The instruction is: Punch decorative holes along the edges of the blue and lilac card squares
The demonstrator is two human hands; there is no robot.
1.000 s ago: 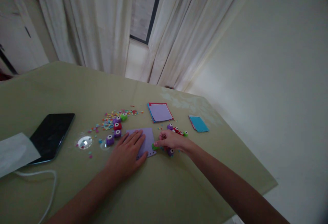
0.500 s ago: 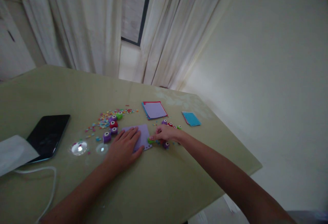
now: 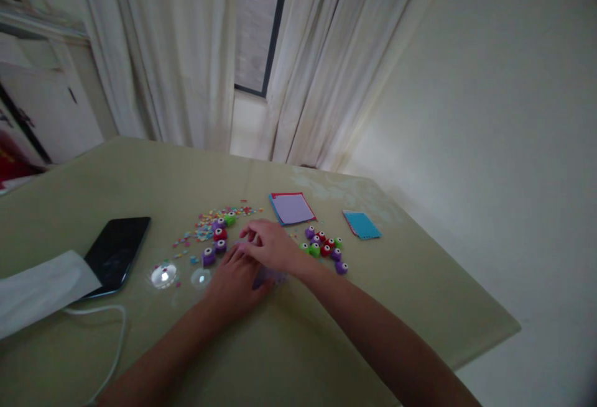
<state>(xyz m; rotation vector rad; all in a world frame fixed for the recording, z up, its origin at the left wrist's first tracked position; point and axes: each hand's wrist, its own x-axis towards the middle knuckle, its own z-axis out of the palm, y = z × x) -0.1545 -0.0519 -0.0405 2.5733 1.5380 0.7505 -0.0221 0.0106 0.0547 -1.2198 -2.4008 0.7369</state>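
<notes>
My left hand (image 3: 237, 279) lies flat with its fingers stretched out on a light purple square sheet (image 3: 278, 277), which shows only in part beneath both hands. Over the sheet's far side, my right hand (image 3: 268, 245) crosses above the left fingers. Its fingers are bent and pressed together, and whatever they hold is hidden. To the right, a cluster of small round eye-shaped toys (image 3: 325, 250) in purple, red and green sits on the table. Several similar eye toys (image 3: 220, 234) stand in a bent row left of my hands.
Loose colourful bits (image 3: 205, 228) lie scattered beyond the left row. Further back are stacked square sheets (image 3: 295, 209) and a smaller blue stack (image 3: 362, 225). At left are a black tablet (image 3: 119, 248), white paper (image 3: 46, 289), a white cable (image 3: 122, 332) and two clear discs (image 3: 163, 275).
My right hand has moved left from the eye toys to above the sheet and my left fingers. A green toy by that hand no longer shows there. The view has shifted slightly left.
</notes>
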